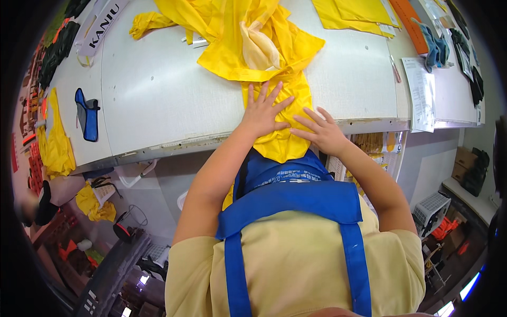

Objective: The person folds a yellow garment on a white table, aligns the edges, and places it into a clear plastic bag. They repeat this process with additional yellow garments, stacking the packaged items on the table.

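A yellow garment (227, 37) of thin, shiny fabric lies spread over the white table, with one panel hanging over the near edge toward my blue apron (296, 196). Its pale cream lining (257, 50) shows through an opening in the middle. My left hand (263, 112) lies flat on the hanging panel, fingers spread and pointing away from me. Beside it, my right hand (323, 128) has its fingers spread too, their tips at the right edge of the same panel. Neither hand grips anything.
The white table (158, 90) has a metal front edge. Folded yellow fabric (354, 17) lies at the far right, near an orange strip (409, 25), a blue cloth (434, 47) and paper sheets (420, 92). On the left are a blue-edged pouch (87, 115) and another yellow garment (55, 140).
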Demonstrator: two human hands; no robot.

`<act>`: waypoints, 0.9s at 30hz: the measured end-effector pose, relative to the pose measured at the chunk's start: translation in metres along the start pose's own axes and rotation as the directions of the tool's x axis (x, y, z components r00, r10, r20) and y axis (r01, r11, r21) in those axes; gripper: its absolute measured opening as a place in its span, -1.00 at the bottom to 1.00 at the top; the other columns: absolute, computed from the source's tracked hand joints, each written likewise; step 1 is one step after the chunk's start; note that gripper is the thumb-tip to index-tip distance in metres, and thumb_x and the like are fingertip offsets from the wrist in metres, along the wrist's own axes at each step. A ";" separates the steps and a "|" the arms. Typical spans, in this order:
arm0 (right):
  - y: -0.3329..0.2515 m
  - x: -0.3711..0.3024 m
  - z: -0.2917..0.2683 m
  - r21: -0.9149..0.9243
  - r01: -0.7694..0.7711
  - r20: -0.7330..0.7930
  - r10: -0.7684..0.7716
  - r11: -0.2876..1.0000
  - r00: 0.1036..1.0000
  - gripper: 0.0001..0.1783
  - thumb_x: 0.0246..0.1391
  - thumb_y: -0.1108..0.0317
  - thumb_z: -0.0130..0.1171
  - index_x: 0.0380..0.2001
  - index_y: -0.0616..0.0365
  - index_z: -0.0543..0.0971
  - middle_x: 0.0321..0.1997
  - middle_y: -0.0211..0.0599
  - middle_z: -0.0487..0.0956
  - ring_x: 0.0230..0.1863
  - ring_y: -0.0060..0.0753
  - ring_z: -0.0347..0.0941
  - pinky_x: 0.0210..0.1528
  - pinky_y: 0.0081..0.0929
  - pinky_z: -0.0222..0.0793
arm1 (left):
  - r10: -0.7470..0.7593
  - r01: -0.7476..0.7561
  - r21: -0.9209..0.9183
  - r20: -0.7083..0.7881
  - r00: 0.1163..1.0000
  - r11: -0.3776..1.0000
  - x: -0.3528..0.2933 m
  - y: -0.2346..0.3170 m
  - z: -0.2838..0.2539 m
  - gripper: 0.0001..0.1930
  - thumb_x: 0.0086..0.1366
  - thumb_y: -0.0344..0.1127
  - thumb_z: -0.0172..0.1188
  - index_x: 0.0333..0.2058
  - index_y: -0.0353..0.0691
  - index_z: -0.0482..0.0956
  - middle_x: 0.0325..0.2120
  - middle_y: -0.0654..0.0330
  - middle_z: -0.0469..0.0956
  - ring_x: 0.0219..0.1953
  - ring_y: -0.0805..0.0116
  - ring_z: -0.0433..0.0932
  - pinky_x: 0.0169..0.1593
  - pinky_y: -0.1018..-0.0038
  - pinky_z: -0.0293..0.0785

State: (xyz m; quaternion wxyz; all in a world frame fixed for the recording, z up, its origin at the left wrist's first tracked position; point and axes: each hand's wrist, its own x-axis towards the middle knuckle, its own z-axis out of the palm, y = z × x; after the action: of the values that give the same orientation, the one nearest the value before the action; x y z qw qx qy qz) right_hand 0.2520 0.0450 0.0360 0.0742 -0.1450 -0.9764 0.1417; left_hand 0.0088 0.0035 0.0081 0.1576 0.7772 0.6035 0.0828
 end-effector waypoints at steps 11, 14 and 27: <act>0.015 0.072 0.029 0.234 -0.768 0.152 0.758 0.596 0.634 -0.67 -0.07 0.17 0.20 -0.24 0.04 0.45 -0.40 -0.03 0.60 -0.32 0.04 0.55 -0.27 -0.15 0.44 | -0.064 -0.087 -0.544 -0.253 0.965 0.834 -0.011 -0.011 -0.038 -0.63 0.09 -0.23 0.21 -0.12 -0.26 0.56 -0.22 0.09 0.56 -0.11 0.24 0.49 -0.02 0.38 0.37; 0.020 0.074 0.035 0.215 -0.782 0.191 0.761 0.584 0.621 -0.64 -0.09 0.20 0.21 -0.21 0.04 0.43 -0.38 -0.01 0.59 -0.30 0.06 0.54 -0.25 -0.13 0.44 | 0.114 -0.149 -0.140 -0.233 0.966 0.979 -0.026 0.027 -0.031 -0.70 0.02 -0.20 0.26 -0.28 -0.21 0.57 -0.44 0.21 0.53 -0.34 0.24 0.47 -0.25 0.33 0.35; 0.010 0.054 0.017 0.109 -0.248 -0.065 0.256 0.963 0.964 -0.67 -0.12 0.16 0.27 -0.26 0.03 0.57 -0.27 -0.34 0.58 -0.13 -0.20 0.46 -0.03 -0.30 0.32 | -0.151 0.232 -0.410 0.221 0.963 0.882 0.004 -0.011 -0.018 -0.81 0.15 -0.20 0.19 -0.26 -0.07 0.54 -0.44 0.23 0.56 -0.30 0.23 0.53 -0.19 0.34 0.37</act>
State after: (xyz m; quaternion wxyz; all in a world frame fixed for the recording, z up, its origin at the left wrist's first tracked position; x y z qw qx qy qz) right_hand 0.2004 0.0658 0.0225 0.1012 -0.2698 -0.9379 0.1930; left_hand -0.0055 0.0127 0.0212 0.3880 0.6634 0.6272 0.1267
